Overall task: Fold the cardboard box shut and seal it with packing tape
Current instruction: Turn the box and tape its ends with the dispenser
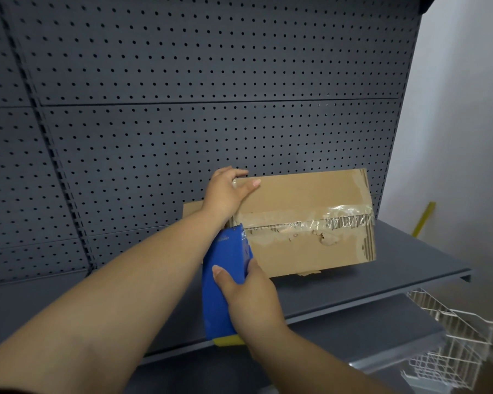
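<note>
Nearest the camera, the right hand [248,300] is wrapped tight round the blue tape gun [222,282], thumb laid across its flat side, fingers hidden behind it. The gun's front edge meets the left end of the box [305,223], right at the seam [282,225] where the two flaps come together.

The box stands on a grey shelf [410,263], tipped so its flapped face looks toward the camera, near the shelf's right end. Clear tape [345,216] already lies along the right part of the seam, crinkled and uneven; below it the card's skin is torn in patches, and the right edge shows bare fluting. A loose flap [191,210] sticks out behind the box on the left.

Farther up, the left hand [228,191] clasps the box's upper left corner, fingers spread flat over the face and curled over the top edge, bracing it.

By the look of it the box is light and fairly stiff, yet worn: the flaps would likely give under a hard press. The corner is a sound place to hold, since the edges there carry load. The scuffed surface may grip fresh tape poorly, so a firm, even pull along the seam seems called for.

Behind stands a pegboard [182,95]; a white wire basket [453,345] hangs lower right.
</note>
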{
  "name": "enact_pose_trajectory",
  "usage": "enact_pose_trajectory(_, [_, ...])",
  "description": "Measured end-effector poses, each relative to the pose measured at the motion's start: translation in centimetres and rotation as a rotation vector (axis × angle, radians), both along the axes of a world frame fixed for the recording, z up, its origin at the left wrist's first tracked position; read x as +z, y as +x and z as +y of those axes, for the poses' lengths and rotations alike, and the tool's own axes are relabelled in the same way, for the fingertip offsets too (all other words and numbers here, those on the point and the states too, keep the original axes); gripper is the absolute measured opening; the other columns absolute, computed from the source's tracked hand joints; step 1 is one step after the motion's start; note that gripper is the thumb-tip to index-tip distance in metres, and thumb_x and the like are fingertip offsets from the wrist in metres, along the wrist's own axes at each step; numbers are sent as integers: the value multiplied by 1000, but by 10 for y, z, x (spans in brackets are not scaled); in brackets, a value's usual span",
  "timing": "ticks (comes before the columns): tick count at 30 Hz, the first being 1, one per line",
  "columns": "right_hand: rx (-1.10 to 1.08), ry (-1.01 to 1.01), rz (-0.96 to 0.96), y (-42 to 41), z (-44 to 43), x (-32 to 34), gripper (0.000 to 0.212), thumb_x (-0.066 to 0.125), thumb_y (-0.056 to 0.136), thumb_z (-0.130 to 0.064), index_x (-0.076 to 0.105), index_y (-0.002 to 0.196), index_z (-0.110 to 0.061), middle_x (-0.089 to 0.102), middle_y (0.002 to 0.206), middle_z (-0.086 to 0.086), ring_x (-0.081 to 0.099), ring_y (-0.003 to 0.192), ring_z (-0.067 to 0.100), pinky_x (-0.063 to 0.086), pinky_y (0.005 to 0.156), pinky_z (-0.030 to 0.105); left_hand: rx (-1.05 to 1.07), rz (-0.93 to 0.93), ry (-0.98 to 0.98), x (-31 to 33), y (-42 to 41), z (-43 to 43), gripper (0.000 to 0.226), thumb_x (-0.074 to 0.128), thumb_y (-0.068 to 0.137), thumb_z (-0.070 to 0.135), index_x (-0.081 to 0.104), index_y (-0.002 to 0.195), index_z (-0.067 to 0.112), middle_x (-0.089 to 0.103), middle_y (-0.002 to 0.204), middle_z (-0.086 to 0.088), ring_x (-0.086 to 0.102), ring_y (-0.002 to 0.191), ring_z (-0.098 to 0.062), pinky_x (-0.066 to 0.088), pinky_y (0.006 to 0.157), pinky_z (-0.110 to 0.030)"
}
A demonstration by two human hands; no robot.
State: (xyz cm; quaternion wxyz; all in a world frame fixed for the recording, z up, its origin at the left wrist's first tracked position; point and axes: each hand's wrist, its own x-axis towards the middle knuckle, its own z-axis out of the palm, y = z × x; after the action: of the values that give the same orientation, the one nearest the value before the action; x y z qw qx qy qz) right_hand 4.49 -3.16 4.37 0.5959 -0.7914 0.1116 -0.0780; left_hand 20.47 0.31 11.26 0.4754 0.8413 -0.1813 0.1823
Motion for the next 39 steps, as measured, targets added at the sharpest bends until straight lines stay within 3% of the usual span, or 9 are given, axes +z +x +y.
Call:
enact_pose_trajectory(12, [2, -114, 47, -29, 4, -25, 73, 48, 88, -54, 21, 146, -18, 62, 110, -2, 61, 99, 17, 52, 85, 34, -11, 26, -6, 3, 4, -3, 32, 60, 86, 41, 68, 106, 17, 38, 142, -4, 33, 133, -17, 22, 101, -23])
enact_pose_trajectory(15, [8, -99, 79, -36, 8, -38, 81, 49, 86, -57, 16, 148, -17, 61, 118, -2, 59, 107, 17, 50, 91, 35, -11, 25, -13, 0, 10, -4, 30, 62, 84, 45, 69, 99, 20, 45, 136, -5, 41, 128, -20, 31, 109, -36])
enact_pose_trajectory(18, [10, -105, 106, -39, 8, -42, 87, 48, 86, -59, 6, 151, -20, 55, 130, 1, 53, 117, 18, 46, 98, 34, 2, 30, -43, 1, 11, -6, 28, 63, 82, 47, 69, 93, 23, 48, 131, -4, 47, 121, -22, 38, 104, -44])
enact_pose_trajectory(21, [-4, -122, 114, -31, 4, -43, 80, 49, 86, -56, 20, 147, -13, 59, 123, 1, 57, 110, 20, 49, 92, 34, 8, 43, -58, 1, 12, -7, 30, 63, 82, 46, 69, 97, 21, 46, 133, -5, 47, 121, -22, 38, 104, -43])
enact_pose_trajectory(24, [-15, -131, 115, -22, 0, -40, 71, 51, 86, -54, 34, 139, -10, 61, 118, 4, 60, 105, 23, 51, 87, 37, 29, 44, -14, 5, 13, -7, 40, 60, 85, 48, 63, 115, 21, 38, 142, -8, 39, 129, -24, 29, 111, -43])
enact_pose_trajectory(28, [-16, -84, 116, -18, -1, -36, 69, 54, 85, -52, 38, 137, -10, 61, 118, 5, 61, 104, 24, 52, 88, 42, 213, 98, 291, 18, 2, -4, 52, 41, 89, 59, 46, 133, 33, 15, 155, -6, 11, 143, -28, -1, 116, -51])
enact_pose_trajectory(33, [12, -4, 142, -17, -5, -35, 71, 57, 85, -51, 39, 137, -7, 64, 112, 6, 64, 95, 24, 56, 81, 43, 190, 31, 501, 22, -9, 8, 50, 36, 94, 38, 26, 142, 30, 6, 157, -4, 0, 145, -21, -15, 114, -46])
enact_pose_trajectory(36, [23, 19, 155, -19, -6, -35, 71, 58, 83, -52, 41, 135, -8, 63, 115, 6, 64, 99, 26, 56, 83, 44, 204, -207, 511, 18, -16, 20, 44, 46, 92, 36, 37, 132, 21, 28, 143, -8, 23, 136, -24, 5, 116, -44])
enact_pose_trajectory(39, [24, -5, 157, -19, -8, -34, 63, 59, 84, -50, 47, 128, -8, 63, 114, 7, 63, 99, 27, 55, 84, 44, 309, -450, 565, 10, -29, 21, 27, 50, 93, 32, 54, 110, 11, 44, 123, -11, 41, 115, -29, 33, 97, -39])
